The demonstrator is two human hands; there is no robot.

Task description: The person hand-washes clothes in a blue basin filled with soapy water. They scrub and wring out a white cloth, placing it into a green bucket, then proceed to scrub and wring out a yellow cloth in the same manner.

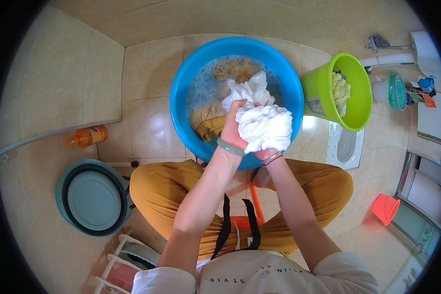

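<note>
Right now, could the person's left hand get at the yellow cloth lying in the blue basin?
Probably yes. The left hand hangs just above the yellow cloth inside the blue basin, with nothing between them. But it is gripping the white cloth, so it would need to let go first.

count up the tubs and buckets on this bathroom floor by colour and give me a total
Blue basin, soapy water and laundry inside: 1
Green bucket, holding cloth: 1
Grey-teal basin: 1
Orange-red bucket: 1
Total: 4
Both hands, left hand and right hand, grip a white cloth over the blue basin.
</note>
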